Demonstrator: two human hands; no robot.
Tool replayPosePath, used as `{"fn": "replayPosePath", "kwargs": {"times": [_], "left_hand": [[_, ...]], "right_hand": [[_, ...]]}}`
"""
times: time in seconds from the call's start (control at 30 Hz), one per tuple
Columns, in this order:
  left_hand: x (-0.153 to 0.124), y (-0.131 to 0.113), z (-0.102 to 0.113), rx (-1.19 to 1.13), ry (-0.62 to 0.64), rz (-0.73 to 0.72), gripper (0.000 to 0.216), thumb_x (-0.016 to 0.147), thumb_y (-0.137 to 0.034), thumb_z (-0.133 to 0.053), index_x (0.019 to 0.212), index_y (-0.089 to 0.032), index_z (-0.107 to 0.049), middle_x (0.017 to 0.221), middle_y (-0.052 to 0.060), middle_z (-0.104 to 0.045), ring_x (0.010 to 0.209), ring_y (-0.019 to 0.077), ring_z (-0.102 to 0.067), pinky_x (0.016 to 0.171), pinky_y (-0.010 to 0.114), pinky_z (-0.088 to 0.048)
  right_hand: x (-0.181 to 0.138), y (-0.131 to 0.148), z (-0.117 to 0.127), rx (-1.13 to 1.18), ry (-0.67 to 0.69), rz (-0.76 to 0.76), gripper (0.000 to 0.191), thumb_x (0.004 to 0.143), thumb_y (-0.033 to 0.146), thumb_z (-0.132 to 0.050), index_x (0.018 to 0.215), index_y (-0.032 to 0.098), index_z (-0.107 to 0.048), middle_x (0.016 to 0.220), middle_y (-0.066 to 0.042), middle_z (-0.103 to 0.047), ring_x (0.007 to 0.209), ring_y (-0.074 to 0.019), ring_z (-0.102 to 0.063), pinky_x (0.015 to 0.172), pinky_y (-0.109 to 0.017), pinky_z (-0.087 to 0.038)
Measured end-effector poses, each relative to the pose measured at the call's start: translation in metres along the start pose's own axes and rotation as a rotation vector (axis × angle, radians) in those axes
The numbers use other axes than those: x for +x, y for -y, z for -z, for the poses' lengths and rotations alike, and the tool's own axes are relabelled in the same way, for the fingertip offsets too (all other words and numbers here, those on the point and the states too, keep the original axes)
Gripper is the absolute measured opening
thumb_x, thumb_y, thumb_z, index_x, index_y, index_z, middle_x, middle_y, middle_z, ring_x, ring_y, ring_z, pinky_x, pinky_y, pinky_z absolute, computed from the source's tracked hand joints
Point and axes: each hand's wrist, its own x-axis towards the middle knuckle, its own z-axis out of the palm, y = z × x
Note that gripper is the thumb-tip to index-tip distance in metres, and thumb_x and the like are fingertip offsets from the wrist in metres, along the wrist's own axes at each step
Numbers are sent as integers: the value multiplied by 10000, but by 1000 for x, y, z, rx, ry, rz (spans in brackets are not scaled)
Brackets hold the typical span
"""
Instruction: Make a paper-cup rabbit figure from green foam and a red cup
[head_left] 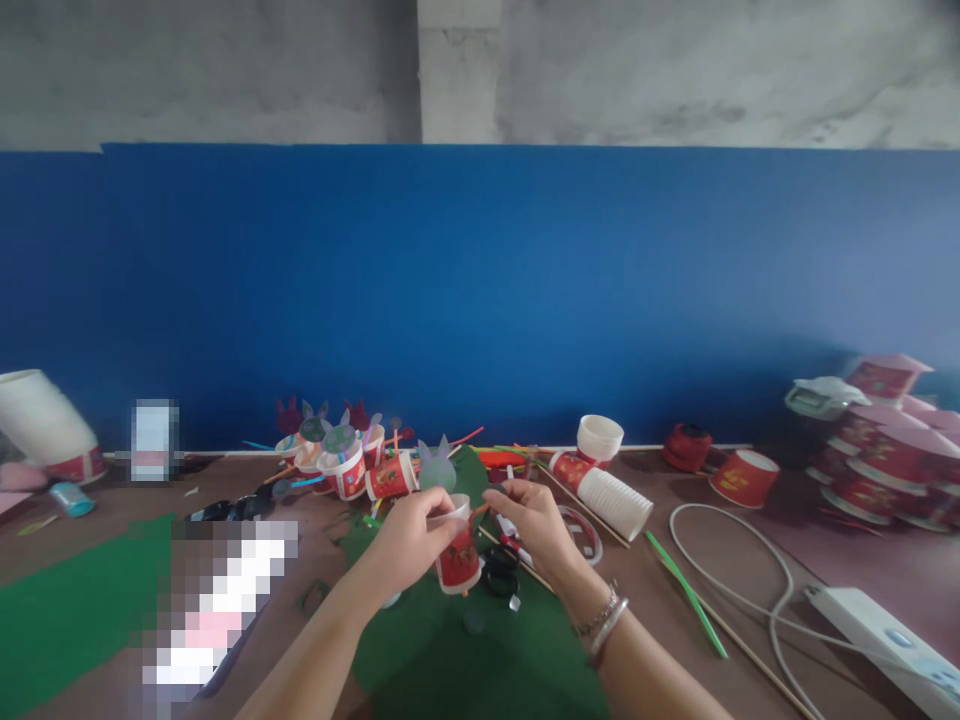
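Note:
My left hand (411, 537) is wrapped round a red paper cup (459, 562) held upright above a green felt sheet (480, 650). My right hand (529, 512) pinches at the cup's white rim from the right; what is between its fingertips is too small to name. A grey-green eared cut-out (436, 470) stands just behind the cup. Beyond it lies a cluster of finished red cups (352, 465) with sticks and coloured cut-outs.
A lying stack of white cups (611, 498) is at right, with one upright cup (600, 437) behind. More red cups (892, 460) are stacked far right. A white cable (739, 560), power strip (885, 630), green straw (686, 592), scissors (501, 575) and another green sheet (67, 610) lie on the brown table.

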Motion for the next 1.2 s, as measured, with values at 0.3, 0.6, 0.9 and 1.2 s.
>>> {"fn": "replayPosePath", "kwargs": {"times": [0.3,0.6,0.9,1.2], "left_hand": [[1,1,-3,25,-20,-5,204,778,-360,-496,667,-189,-503,655,-13,-561,642,143,-505,577,235,-345],[3,4,3,-10,-29,15,224,785,-382,-493,676,-187,-491,646,-27,-529,644,141,-501,580,230,-353],[3,6,1,-26,-9,6,219,793,-385,-495,716,-183,-528,693,-10,-594,659,149,-537,598,242,-374],[3,1,5,-101,46,13,208,767,-367,-527,684,-179,-501,665,-15,-559,665,148,-527,609,242,-390]], "right_hand": [[1,1,1,-81,-28,36,294,652,385,-687,498,159,-577,446,30,-503,429,-90,-392,432,-230,-294],[5,1,8,-295,25,96,447,653,397,-694,1029,156,-669,650,7,-601,579,-129,-480,532,-237,-360],[6,-3,7,-223,-3,113,346,705,456,-631,545,164,-537,469,56,-379,465,-85,-306,446,-227,-234],[4,-2,8,-248,6,263,291,746,359,-591,556,188,-451,538,42,-388,530,-108,-351,501,-231,-297]]}}
